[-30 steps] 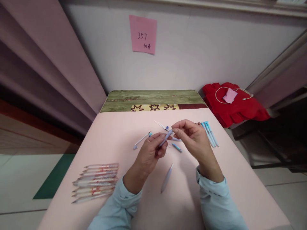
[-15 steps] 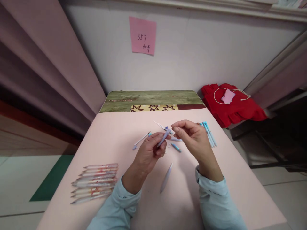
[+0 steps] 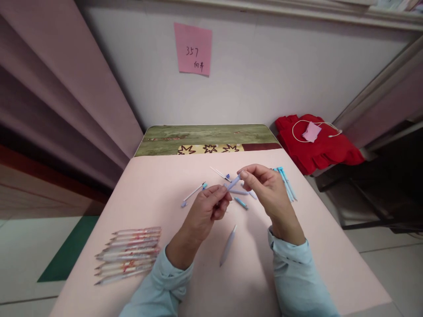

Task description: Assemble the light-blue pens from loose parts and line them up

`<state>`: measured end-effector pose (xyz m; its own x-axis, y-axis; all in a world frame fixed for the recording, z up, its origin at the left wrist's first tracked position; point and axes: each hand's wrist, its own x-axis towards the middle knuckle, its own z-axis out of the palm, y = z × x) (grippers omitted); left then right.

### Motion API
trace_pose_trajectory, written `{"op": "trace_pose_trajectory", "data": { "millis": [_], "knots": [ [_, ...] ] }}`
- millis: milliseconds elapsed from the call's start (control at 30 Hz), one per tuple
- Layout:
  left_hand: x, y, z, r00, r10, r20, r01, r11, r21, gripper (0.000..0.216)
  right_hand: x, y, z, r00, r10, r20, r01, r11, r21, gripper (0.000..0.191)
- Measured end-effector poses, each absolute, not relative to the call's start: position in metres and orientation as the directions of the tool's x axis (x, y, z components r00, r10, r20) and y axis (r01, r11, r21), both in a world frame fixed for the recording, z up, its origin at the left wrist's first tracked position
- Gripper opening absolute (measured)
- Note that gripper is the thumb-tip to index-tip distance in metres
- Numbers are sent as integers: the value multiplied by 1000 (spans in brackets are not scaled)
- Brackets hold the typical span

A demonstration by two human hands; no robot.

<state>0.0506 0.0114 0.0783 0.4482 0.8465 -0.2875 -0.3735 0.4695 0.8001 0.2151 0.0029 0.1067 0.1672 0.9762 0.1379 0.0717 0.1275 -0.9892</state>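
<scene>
A slim lavender pen part point(image 3: 234, 182) spans the gap between my hands, tilted up to the right. My left hand point(image 3: 206, 209) pinches its lower end. The fingertips of my right hand point(image 3: 269, 191) are closed on its upper end. Just beyond and below the hands lie another lavender pen tube point(image 3: 239, 192), a short blue pen piece point(image 3: 241, 203) and thin white refills point(image 3: 220, 173). Left of them is a white refill point(image 3: 193, 193) with small blue pieces at its ends. A lavender pen barrel point(image 3: 227, 248) with a white tip lies nearer to me.
Several pale patterned pens point(image 3: 128, 253) lie in a row at the left of the pink-covered table point(image 3: 139, 189). Several light-blue pens point(image 3: 287, 184) lie at the right. Beyond the table's right edge, a red cloth point(image 3: 310, 154) carries a white cable and pink notes point(image 3: 311, 131).
My right hand, apart from the lavender pen part before, now grips its upper end. The part is drawn further up and right from my left fingers. The view has shifted slightly.
</scene>
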Motion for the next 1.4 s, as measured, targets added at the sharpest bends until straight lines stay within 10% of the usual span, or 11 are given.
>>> {"op": "trace_pose_trajectory", "data": {
  "millis": [700, 1000, 1400],
  "knots": [
    [54, 9, 80, 458, 837, -298, -438, 505, 744, 34, 212, 10, 97, 80, 996, 50, -189, 64, -980, 30],
    [61, 11, 76, 394, 859, -327, -667, 512, 541, 24, 215, 13, 98, 196, 980, 40, -204, 81, -976, 29],
    [53, 17, 80, 277, 901, -334, -642, 432, 633, 6, 215, 11, 98, 193, 981, 20, -218, 62, -974, 31]
  ]
}}
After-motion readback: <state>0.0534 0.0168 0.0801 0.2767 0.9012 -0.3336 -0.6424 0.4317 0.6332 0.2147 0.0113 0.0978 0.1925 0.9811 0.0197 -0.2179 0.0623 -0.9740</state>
